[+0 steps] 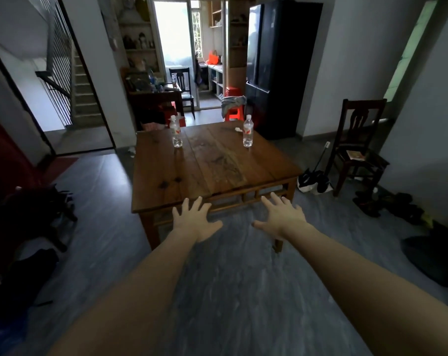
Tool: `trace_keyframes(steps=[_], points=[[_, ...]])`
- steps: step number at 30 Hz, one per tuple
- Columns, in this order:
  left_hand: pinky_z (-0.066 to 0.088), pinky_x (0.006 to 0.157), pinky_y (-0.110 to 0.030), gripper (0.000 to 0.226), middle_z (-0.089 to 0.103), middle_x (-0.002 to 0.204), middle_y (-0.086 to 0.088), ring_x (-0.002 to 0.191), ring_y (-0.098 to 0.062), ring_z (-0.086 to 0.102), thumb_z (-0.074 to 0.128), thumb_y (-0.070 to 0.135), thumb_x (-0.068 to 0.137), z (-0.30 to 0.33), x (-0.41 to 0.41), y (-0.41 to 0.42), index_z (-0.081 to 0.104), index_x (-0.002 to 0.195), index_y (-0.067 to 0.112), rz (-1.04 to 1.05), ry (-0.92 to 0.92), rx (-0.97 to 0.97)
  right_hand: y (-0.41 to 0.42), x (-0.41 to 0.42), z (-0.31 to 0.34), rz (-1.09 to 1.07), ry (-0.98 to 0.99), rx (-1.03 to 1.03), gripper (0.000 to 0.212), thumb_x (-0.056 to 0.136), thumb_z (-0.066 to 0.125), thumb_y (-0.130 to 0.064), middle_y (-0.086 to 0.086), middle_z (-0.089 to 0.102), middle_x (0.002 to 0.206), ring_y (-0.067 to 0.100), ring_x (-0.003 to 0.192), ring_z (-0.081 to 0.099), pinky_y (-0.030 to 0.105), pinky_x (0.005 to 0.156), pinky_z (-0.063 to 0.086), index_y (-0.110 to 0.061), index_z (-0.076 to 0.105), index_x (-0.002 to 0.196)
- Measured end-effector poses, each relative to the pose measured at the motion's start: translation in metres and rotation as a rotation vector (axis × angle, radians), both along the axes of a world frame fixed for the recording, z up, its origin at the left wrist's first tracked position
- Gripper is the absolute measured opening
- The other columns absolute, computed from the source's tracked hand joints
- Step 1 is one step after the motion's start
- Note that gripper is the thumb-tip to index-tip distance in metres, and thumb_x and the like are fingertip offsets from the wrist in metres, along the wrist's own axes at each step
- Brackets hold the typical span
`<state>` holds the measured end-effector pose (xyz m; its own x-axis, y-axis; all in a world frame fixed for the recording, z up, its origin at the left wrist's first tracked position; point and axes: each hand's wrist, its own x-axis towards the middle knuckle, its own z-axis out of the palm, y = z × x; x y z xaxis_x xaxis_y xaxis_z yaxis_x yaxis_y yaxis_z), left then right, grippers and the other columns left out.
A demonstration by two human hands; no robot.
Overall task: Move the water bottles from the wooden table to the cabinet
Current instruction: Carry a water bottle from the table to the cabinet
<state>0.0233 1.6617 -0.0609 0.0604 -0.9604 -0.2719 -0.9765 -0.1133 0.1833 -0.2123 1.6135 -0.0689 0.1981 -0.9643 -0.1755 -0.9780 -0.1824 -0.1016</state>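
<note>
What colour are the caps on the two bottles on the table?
White caps on both the left bottle and the right bottle, seen in the head view.

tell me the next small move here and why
Probably step closer to the table: both bottles stand upright at its far side, while the left hand and right hand are open and empty, short of its near edge.

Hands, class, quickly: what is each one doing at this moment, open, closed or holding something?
Left hand: open, fingers spread, holding nothing.
Right hand: open, fingers spread, holding nothing.
Both water bottles stand untouched on the wooden table.
</note>
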Motion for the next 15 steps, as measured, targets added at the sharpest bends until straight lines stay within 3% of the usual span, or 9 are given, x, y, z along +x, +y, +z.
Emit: trace_keyframes(steps=[10,15], points=[[-0.001,0.123,-0.061,0.077,-0.003,0.171,0.003,0.156,-0.033,-0.006,0.038,0.068,0.096,-0.008,-0.006,-0.183,0.016,0.161,0.034,0.031,-0.045,0.024,-0.202,-0.015,-0.014,-0.012,-0.025,0.021,0.097,0.076,0.036,-0.082,-0.003,0.0,0.164,0.031,0.149,0.005,0.056,0.115,0.015,-0.033,0.006,0.154],[0.001,0.121,-0.063,0.077,-0.002,0.171,0.005,0.156,-0.033,-0.005,0.039,0.071,0.094,-0.005,-0.009,-0.279,0.018,0.159,0.036,0.061,0.025,-0.015,-0.294,-0.013,-0.011,-0.013,-0.04,0.01,0.093,0.079,0.04,-0.077,-0.001,0.001,0.164,0.031,0.149,0.006,0.057,0.115,0.014,-0.033,0.006,0.154]])
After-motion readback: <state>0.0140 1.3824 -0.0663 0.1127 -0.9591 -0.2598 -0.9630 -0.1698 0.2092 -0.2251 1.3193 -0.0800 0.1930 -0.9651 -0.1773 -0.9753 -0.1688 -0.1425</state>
